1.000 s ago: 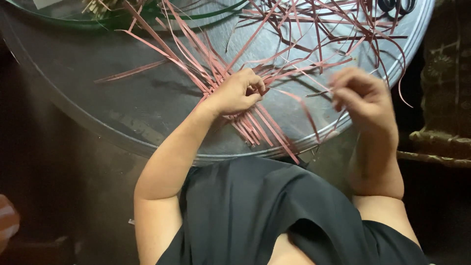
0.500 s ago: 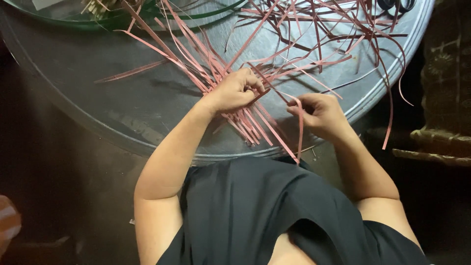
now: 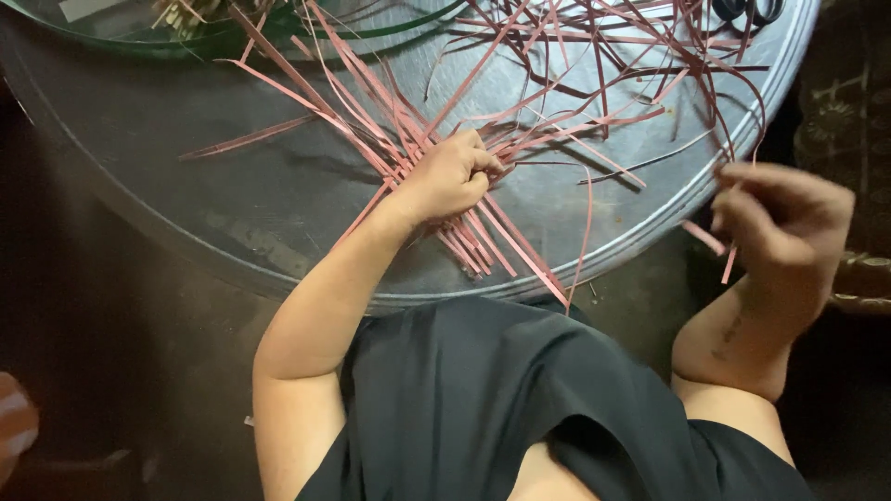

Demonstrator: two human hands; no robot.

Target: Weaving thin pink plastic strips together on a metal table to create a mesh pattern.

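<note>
Craft workspace: strip-strewn round metal tray [image 3: 167, 213]

I count two hands at work: the left grip [image 3: 450, 176] pressed down on the crossing strips, the right grip [image 3: 778, 215] lifted off the rim with one pink strip end [image 3: 729, 264] pinched in it. There is one round metal desk [image 3: 186, 232]. The pink strips [image 3: 520, 121] are too many and too tangled for me to number; well over a dozen lie fanned and crossed. Near the left grip I make out about five strips [image 3: 478, 246] running side by side toward the rim. One pair of dark scissors [image 3: 752, 9] sits at the far edge, and one green-rimmed tray [image 3: 371, 26] at the top.
</note>
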